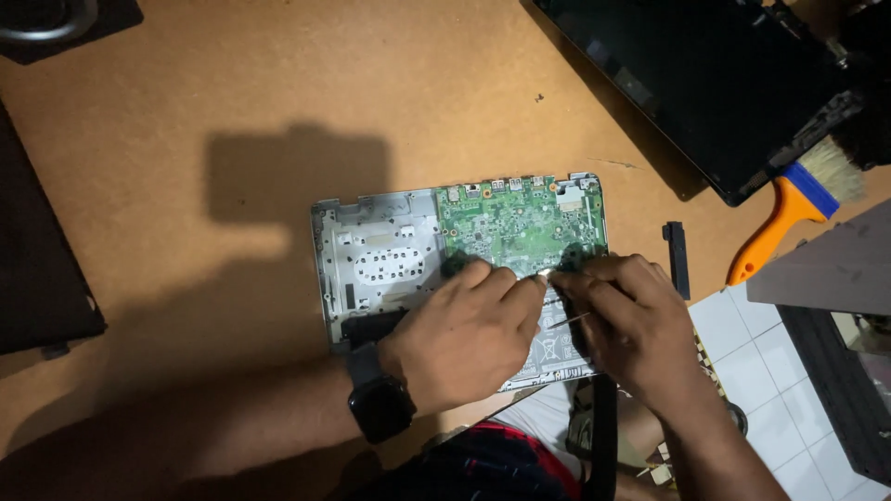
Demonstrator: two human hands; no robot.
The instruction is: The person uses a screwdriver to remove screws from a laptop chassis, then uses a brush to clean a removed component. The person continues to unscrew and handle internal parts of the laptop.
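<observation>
A dark slab (42,269) is lying at the left edge of a brown worktop (232,83), and beside it an opened laptop base (376,255) is sitting near the front edge with its green circuit board (520,223) exposed. The left hand (469,334), a black watch (380,404) on its wrist, and the right hand (622,320) are meeting fingertip to fingertip at the board's lower edge, though whether either is gripping anything cannot be told. Further right, a small black strip (677,258), an orange-handled brush (789,209) and a black laptop lid (715,83) are lying.
</observation>
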